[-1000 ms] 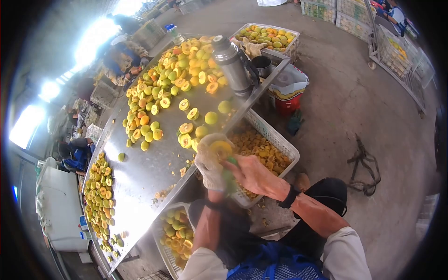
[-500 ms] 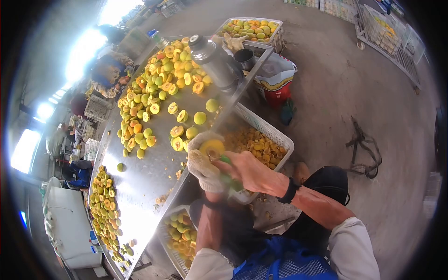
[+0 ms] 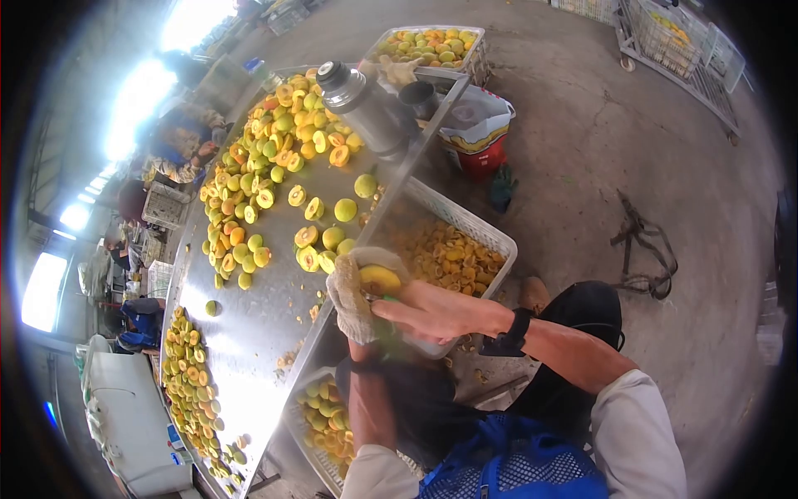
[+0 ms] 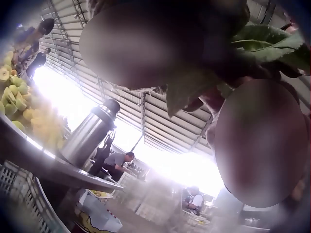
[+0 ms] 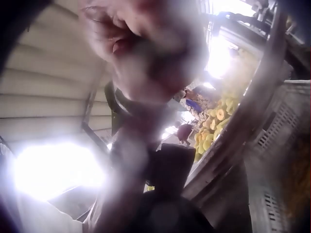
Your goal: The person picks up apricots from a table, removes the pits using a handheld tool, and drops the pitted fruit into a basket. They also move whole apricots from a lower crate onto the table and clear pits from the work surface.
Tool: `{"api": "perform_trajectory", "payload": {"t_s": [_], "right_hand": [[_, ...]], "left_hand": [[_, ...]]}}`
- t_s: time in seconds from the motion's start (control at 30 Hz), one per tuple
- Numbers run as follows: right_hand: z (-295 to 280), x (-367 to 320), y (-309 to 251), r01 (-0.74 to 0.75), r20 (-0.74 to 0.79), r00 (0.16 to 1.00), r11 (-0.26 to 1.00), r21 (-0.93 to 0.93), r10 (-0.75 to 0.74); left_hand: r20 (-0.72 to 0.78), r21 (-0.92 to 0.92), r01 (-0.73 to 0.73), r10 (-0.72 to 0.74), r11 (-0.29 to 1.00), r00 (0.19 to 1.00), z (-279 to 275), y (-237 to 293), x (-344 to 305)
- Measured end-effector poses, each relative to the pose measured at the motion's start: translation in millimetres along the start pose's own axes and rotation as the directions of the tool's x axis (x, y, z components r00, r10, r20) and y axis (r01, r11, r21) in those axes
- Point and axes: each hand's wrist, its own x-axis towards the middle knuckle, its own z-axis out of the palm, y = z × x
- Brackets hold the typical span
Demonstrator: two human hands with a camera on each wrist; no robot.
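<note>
In the head view my left hand (image 3: pixel 356 301), in a pale knit glove, grips a yellow peach half (image 3: pixel 380 281) near the table's front edge. My bare right hand (image 3: pixel 440 309) is right up against it, thumb and fingers at the fruit. Between the right hand's curled fingers a bit of something green (image 3: pixel 396 301) shows, mostly hidden. Dark, blurred shapes fill much of the left wrist view, with a green leaf (image 4: pixel 265 46) beside them. The right wrist view has the blurred right fist (image 5: pixel 146 53) close to the lens.
Cut and whole peaches (image 3: pixel 241 200) cover parts of the metal table (image 3: pixel 262 308). A steel flask (image 3: pixel 366 112) and a dark cup (image 3: pixel 420 98) stand at its right edge. Below are a crate of peach pieces (image 3: pixel 457 258) and another crate (image 3: pixel 303 432). A red bucket (image 3: pixel 482 158) stands beyond.
The head view has shifted, so the flask and table sit further left. Both hands stay together at the peach half; the right hand has turned over it, covering more of the green thing.
</note>
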Motion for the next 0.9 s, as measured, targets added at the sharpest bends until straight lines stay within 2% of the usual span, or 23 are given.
{"api": "perform_trajectory", "payload": {"t_s": [0.07, 0.17, 0.2, 0.23, 0.27, 0.37, 0.47, 0.5, 0.57, 0.6, 0.67, 0.7, 0.73, 0.8, 0.87, 0.9], "right_hand": [[8, 3, 5, 0.061, -0.061, 0.997, 0.996, 0.063, -0.057], [15, 13, 13, 0.021, -0.113, 0.994, 0.993, 0.115, -0.008], [15, 18, 19, 0.195, -0.174, 0.964, 0.979, -0.058, -0.202], [13, 23, 26, 0.349, -0.199, 0.896, 0.907, -0.235, -0.397], [12, 27, 31, 0.475, -0.192, 0.791, 0.781, -0.405, -0.581], [10, 12, 22, 0.256, -0.126, 0.929, 0.852, -0.457, -0.347], [3, 3, 33, 0.187, -0.141, 0.904, 0.668, -0.721, -0.405], [-1, 5, 37, 0.066, -0.175, 0.915, 0.561, -0.825, -0.364], [-8, 1, 35, -0.054, -0.298, 0.874, 0.533, -0.845, -0.383], [-11, 0, 33, -0.119, -0.359, 0.846, 0.518, -0.847, -0.394], [-15, 0, 23, -0.098, -0.370, 0.807, 0.514, -0.852, -0.460], [-16, 0, 19, -0.084, -0.372, 0.786, 0.512, -0.855, -0.493], [-17, 1, 17, -0.082, -0.376, 0.778, 0.513, -0.854, -0.503], [-19, 2, 14, -0.080, -0.394, 0.757, 0.525, -0.848, -0.521], [-20, 2, 13, -0.101, -0.385, 0.781, 0.507, -0.856, -0.493], [-20, 2, 14, -0.109, -0.378, 0.794, 0.499, -0.859, -0.476]], "left_hand": [[-0.073, -0.196, 0.035, -0.050, 0.980, 0.996, 6, -10, 1], [-0.100, -0.361, 0.091, -0.136, 0.928, 0.986, 4, -26, 4], [-0.113, -0.393, 0.102, -0.158, 0.914, 0.981, 2, -31, 6], [-0.123, -0.423, 0.114, -0.182, 0.899, 0.976, -1, -35, 6], [-0.141, -0.443, 0.117, -0.198, 0.889, 0.970, -4, -38, 7], [-0.291, -0.465, 0.087, -0.245, 0.881, 0.925, -17, -36, 20], [-0.431, -0.426, -0.083, -0.122, 0.901, 0.894, -12, 13, 23], [-0.462, -0.257, -0.086, -0.044, 0.962, 0.886, -21, 22, 19], [-0.487, 0.092, -0.066, 0.103, 0.994, 0.867, -52, 36, 6], [-0.493, 0.134, -0.045, 0.106, 0.990, 0.864, -70, 42, -5], [-0.508, 0.213, -0.009, 0.118, 0.977, 0.853, -110, 54, -35], [-0.556, 0.310, 0.064, 0.126, 0.949, 0.822, -125, 58, -54], [-0.596, 0.401, 0.140, 0.141, 0.905, 0.790, -139, 63, -73], [-0.649, 0.495, 0.339, 0.082, 0.800, 0.756, -171, 63, -116], [-0.622, 0.726, 0.507, 0.131, 0.465, 0.772, -218, 31, -170], [-0.587, 0.804, 0.579, 0.025, 0.136, 0.809, -244, 15, -203]]}}
